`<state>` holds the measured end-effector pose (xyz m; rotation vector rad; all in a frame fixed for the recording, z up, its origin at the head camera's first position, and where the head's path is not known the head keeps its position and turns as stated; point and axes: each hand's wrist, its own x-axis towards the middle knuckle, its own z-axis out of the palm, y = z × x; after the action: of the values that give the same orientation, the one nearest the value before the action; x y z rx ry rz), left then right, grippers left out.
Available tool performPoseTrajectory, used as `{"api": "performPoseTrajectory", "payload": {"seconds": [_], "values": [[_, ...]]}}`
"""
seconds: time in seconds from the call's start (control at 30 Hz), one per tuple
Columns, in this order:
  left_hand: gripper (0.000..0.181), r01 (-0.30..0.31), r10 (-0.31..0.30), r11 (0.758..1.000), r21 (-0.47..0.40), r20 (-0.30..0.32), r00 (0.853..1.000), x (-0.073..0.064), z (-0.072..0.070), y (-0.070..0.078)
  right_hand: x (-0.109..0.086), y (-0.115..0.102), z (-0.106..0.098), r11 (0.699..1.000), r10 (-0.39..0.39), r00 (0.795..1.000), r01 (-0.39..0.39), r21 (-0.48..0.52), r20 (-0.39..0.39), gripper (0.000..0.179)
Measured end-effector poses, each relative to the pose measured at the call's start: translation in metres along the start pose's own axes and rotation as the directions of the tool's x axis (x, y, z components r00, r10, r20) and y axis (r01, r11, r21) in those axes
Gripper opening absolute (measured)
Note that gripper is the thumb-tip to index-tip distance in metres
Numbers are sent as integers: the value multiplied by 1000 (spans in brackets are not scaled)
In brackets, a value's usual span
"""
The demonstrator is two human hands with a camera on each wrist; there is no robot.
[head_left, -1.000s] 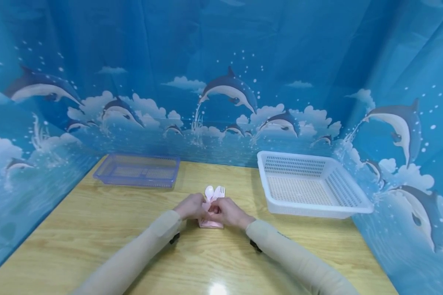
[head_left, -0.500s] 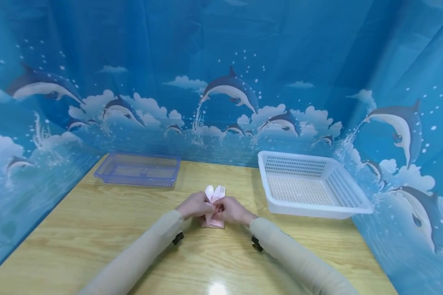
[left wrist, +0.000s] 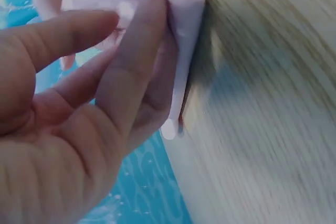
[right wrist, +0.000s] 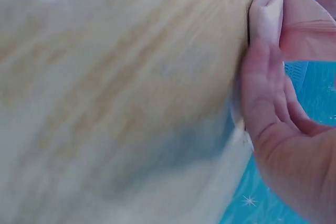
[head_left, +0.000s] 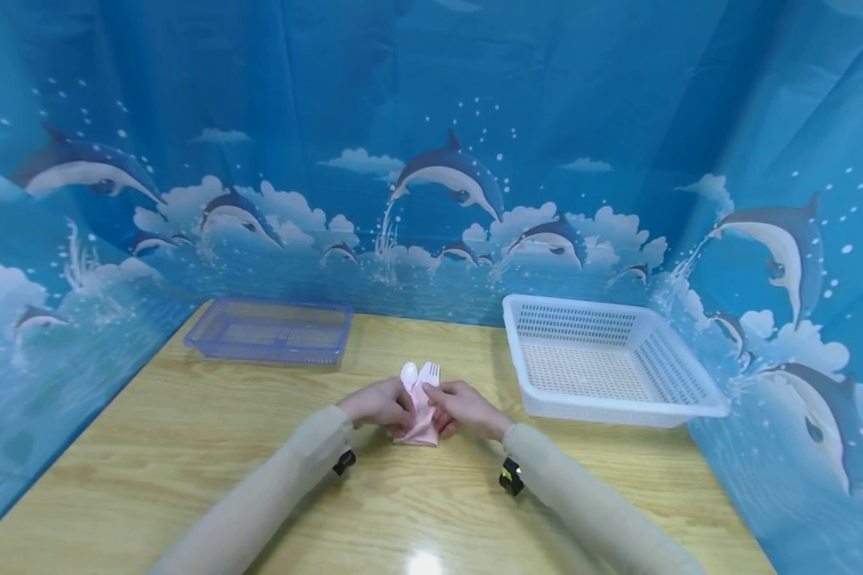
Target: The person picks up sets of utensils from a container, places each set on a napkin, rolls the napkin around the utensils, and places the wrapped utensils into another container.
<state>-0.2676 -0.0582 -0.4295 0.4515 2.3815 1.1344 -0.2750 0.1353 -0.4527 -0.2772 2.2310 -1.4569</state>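
A pink cloth napkin is folded around a pale spoon and fork on the table. Their heads stick out of its far end; the handles are covered by cloth. My left hand grips the bundle's left side. In the left wrist view, thumb and fingers bend around the pink napkin. On the right side, my right hand holds the napkin with its thumb on top near the fork. The right wrist view shows fingertips against the folded napkin edge.
At the back left of the wooden table stands a purple mesh basket. A larger white basket sits at the back right. A blue dolphin-print curtain encloses the far and side edges.
My hands were close together over the middle of the napkin and have moved apart to its two sides. More of the pink cloth now shows between them. Spoon and fork stay nearly in place.
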Motion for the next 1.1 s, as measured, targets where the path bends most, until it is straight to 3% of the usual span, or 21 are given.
{"api": "performPoseTrajectory", "payload": {"seconds": [0.13,0.27,0.37,0.5,0.63,0.9,1.03,1.1], "values": [[9,-45,56,990,136,-78,995,0,6,-2,-7,-5,-2,986,88,994,-78,-148,65,51],[17,-50,76,980,194,-130,989,0,10,-4,-12,-9,-1,960,146,985,-119,-254,91,41],[26,-5,42,980,199,-183,982,-1,9,-6,-14,-11,0,947,157,985,-131,-294,68,35],[38,76,-16,970,233,-247,969,0,8,-8,-15,-12,1,936,179,984,-165,-312,14,41],[48,85,-21,965,247,-251,968,3,7,-6,-13,-13,2,942,186,982,-185,-279,-22,40],[44,101,-72,989,110,-244,967,8,8,-7,-8,-7,7,978,149,989,-146,-152,4,18],[38,102,-108,994,-38,-230,967,10,9,-13,-5,-3,9,987,152,988,-152,-52,7,17],[35,111,-139,984,-143,-202,969,12,10,-17,-3,-1,10,990,141,990,-141,-19,3,18]]}}
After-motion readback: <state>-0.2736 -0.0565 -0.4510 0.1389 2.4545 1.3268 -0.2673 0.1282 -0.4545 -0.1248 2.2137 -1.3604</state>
